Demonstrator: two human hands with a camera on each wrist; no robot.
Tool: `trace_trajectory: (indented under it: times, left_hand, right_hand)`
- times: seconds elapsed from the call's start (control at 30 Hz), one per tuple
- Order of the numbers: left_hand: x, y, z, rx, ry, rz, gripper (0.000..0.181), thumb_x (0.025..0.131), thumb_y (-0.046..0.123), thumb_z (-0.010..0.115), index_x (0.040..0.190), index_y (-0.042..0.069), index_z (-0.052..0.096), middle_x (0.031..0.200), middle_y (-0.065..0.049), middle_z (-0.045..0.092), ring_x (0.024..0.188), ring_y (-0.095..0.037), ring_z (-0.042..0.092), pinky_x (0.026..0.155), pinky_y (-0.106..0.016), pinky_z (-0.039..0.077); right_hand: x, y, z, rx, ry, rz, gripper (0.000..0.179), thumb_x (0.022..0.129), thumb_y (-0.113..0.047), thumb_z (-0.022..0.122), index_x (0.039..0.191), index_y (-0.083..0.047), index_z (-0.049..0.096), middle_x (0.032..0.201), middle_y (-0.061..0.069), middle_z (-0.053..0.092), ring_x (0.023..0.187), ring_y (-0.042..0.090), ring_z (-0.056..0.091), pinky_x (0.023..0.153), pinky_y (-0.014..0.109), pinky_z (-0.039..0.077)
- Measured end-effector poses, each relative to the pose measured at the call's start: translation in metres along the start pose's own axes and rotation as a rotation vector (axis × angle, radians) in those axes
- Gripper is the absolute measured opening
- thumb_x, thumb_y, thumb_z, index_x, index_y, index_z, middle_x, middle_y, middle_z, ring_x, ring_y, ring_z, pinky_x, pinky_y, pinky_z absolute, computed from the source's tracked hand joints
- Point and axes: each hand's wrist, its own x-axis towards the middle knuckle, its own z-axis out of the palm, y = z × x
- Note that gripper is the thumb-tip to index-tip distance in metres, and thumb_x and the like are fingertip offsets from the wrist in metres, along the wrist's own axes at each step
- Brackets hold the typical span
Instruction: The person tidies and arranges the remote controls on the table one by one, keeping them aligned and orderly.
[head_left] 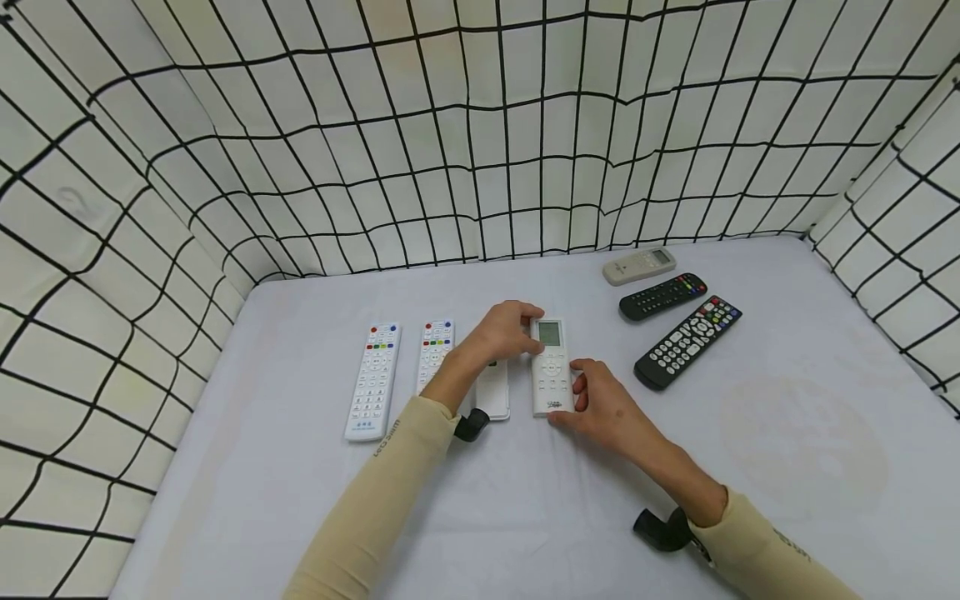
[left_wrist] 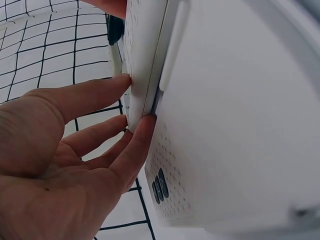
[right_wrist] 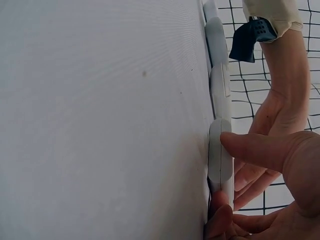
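Observation:
A white remote control point(head_left: 551, 367) with a grey display lies flat on the white tabletop, its display end pointing away from me. My left hand point(head_left: 501, 332) grips it at the display end, thumb on the near left side and fingers around the far end. At the lower right corner my right hand point(head_left: 607, 408) holds it, thumb against the near end and fingers along the right side. In the left wrist view, a white device point(left_wrist: 159, 186) with dark buttons is beside the held remote. Under my left wrist, another white remote point(head_left: 492, 396) is partly hidden.
Two white remotes with coloured buttons, one at far left point(head_left: 372, 383) and one nearer point(head_left: 437, 354), stand in line. At right lie a beige remote point(head_left: 639, 266) and two black remotes, a smaller point(head_left: 663, 297) and a larger point(head_left: 687, 342). Black netting point(head_left: 487, 158) borders the table.

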Motion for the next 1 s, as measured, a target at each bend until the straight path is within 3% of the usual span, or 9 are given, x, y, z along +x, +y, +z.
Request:
trace_trajectory:
  times: [0.43, 0.73, 1.0]
  left_hand:
    - [-0.0030, -0.0010, -0.0002, -0.017, -0.004, -0.013, 0.062, 0.092, 0.012, 0.077, 0.150, 0.010, 0.056, 0.148, -0.016, 0.059, 0.138, -0.030, 0.055, 0.115, -0.044, 0.047]
    - [-0.0059, -0.0038, -0.0036, -0.022, 0.013, -0.020, 0.062, 0.094, 0.012, 0.075, 0.152, 0.012, 0.054, 0.151, -0.014, 0.057, 0.127, -0.026, 0.058, 0.103, -0.039, 0.051]
    - [-0.0055, -0.0039, 0.0019, -0.063, 0.001, 0.009, 0.064, 0.093, 0.010, 0.075, 0.153, 0.011, 0.052, 0.151, -0.014, 0.057, 0.122, -0.025, 0.058, 0.101, -0.037, 0.050]
  right_hand:
    - [0.0004, -0.0008, 0.0005, -0.016, 0.000, -0.009, 0.080, 0.084, -0.014, 0.087, 0.145, 0.011, 0.042, 0.105, 0.012, 0.054, 0.087, 0.018, 0.051, 0.072, 0.022, 0.042]
    - [0.0041, -0.0008, 0.0003, -0.002, -0.020, -0.037, 0.079, 0.086, -0.017, 0.086, 0.146, 0.009, 0.041, 0.107, 0.011, 0.055, 0.089, 0.018, 0.052, 0.073, 0.021, 0.043]
    - [0.0008, 0.0029, -0.0062, 0.002, -0.049, 0.002, 0.075, 0.090, -0.022, 0.082, 0.146, 0.008, 0.042, 0.111, 0.011, 0.060, 0.091, 0.018, 0.055, 0.076, 0.024, 0.046]
